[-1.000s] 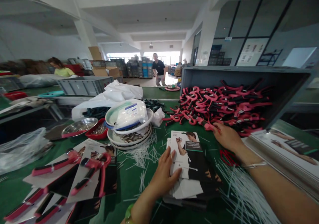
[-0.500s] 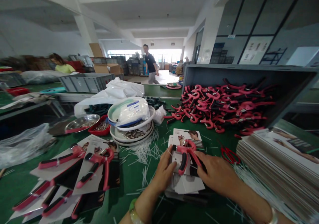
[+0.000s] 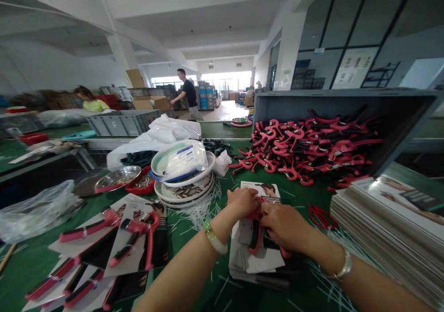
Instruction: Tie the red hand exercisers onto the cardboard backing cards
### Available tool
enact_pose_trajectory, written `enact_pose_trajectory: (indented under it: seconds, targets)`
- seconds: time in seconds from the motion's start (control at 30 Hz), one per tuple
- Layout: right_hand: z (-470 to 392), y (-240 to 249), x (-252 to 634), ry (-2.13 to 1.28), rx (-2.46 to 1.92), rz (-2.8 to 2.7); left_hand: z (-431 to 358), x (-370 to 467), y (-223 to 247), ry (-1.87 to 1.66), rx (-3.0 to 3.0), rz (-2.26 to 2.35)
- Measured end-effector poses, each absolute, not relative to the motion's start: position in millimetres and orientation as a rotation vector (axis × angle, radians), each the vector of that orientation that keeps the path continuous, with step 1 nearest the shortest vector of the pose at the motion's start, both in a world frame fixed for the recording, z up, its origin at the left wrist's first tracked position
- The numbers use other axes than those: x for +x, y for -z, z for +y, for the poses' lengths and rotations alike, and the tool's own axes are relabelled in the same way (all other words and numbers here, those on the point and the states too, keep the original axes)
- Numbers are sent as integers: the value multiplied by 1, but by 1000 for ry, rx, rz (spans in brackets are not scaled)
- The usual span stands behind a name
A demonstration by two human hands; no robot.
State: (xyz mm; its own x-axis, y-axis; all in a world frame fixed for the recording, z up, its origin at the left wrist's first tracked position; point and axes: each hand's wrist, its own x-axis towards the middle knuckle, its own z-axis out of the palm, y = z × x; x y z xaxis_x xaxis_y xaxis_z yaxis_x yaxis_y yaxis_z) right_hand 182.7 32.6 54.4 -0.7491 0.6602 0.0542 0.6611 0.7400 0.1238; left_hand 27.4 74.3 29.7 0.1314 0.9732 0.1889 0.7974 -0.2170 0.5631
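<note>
Pink pliers with black grips lie on a printed backing card on top of a stack of cards. My left hand reaches over the head of the pliers from the left, fingers bent and closed on it. From the right, my right hand meets it there with fingertips pressed together at the same spot. The fingers hide most of the head and whatever thin piece may be pinched between them. To the left, several cards carry pliers laid over one another, with white ties round some handles.
A grey crate lies tipped, spilling many pink pliers. A tall card stack and red-handled scissors are at right. White ties scatter beside stacked plates. A person stands beyond the bench, another at left.
My left hand has moved up and over the head of the pliers, and my right hand has closed in beside it. The person in the background has moved left.
</note>
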Motion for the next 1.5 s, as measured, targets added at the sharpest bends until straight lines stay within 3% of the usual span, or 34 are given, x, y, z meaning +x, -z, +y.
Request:
enact_pose_trajectory:
  seconds: [0.27,0.43,1.5]
  targets:
    - [44,-55,183,557,-477,-3198,83,34,-14,-687,2149,1636]
    - [52,-56,179,604,-161,-3309,86,32,-13,-676,2151,1637]
    - [51,-60,160,578,-38,-3416,105,24,-1,-667,2137,1541]
